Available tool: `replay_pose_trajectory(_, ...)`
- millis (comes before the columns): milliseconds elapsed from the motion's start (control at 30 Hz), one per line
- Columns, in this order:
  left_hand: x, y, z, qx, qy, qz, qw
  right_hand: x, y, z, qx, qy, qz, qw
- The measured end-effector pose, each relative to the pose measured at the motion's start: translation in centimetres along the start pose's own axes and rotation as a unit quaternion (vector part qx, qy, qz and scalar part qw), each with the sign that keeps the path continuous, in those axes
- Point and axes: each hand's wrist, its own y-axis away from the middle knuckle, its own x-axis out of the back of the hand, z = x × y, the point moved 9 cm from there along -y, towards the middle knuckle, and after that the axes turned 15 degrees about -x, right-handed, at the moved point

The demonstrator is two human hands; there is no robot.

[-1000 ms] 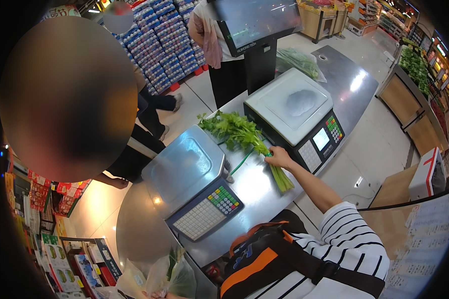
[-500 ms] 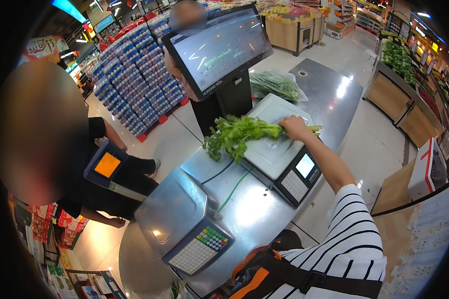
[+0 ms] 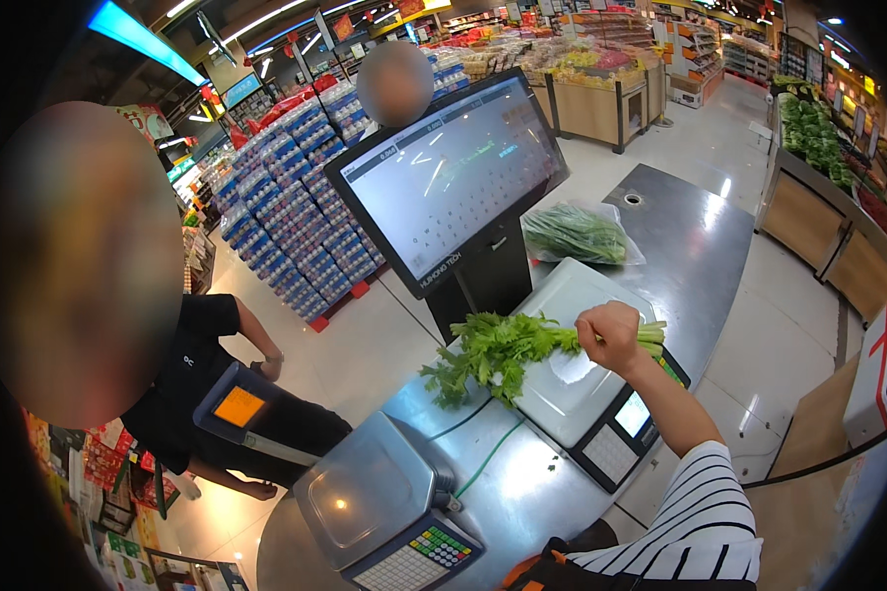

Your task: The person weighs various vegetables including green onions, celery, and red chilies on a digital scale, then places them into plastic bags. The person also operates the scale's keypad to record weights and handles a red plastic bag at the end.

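Note:
A bunch of celery lies across the pale tray of the far weighing scale. Its leafy end hangs over the tray's left edge, and the cut stalks poke out on the right. My right hand is closed round the middle of the stalks, its knuckles hiding that part of the bunch. Below the hand, the scale's small screen is lit. My left hand is out of view.
A second scale stands nearer on the metal counter. A large tilted monitor rises behind the celery. Bagged green vegetables rest beyond the far scale. On the left stands a person in black; another person is behind the monitor.
The view has shifted, so the counter and scales sit lower and further right. My right hand remains at the celery stalks, and the bunch keeps its place on the scale.

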Motion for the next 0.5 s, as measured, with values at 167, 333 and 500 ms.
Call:
replay_pose_trajectory(167, -1.6, 0.5, -0.9, 0.006, -0.007, 0.002, 1.000, 0.0, -0.2, 0.9, 0.021, -0.034, 0.000, 0.999)
replay_pose_trajectory(333, -1.5, 1.0, -0.7, 0.004, -0.017, 0.010, 1.000, -0.2, 0.2, 1.6, 0.012, -0.038, -0.018, 0.999)
replay_pose_trajectory(500, -1.6, 1.3, -0.9, 0.004, -0.016, 0.014, 1.000, -0.3, 0.7, 3.0, -0.019, -0.031, -0.029, 0.999)
